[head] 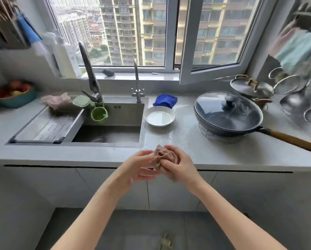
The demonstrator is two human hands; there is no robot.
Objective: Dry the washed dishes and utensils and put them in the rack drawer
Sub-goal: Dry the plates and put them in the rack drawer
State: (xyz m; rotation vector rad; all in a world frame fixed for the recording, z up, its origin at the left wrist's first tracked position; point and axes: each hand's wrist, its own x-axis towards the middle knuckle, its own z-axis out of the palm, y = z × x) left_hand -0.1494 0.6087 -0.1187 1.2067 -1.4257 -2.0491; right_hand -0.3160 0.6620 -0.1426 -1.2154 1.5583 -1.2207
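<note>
The cloth (166, 156) is bunched into a wad between both hands: the right hand (180, 168) curls round it, and the left hand (140, 166) pinches its left edge, thumb on top. The step looks like readying the cloth for drying. Just beyond the grip a white dish (159, 117) sits on the counter (205, 152), beside the sink (106, 134); a lidded wok (226, 116) stands farther right. Next, one hand probably has to let go to lift the dish; no rack drawer is in view

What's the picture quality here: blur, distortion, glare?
Head view: even daylight from the window; wide-angle distortion bows the counter edge; sides smear, as at the ladles and bottles; left hand, right hand and brown cloth slightly soft; faint sheen on counter near the white bowl.
</note>
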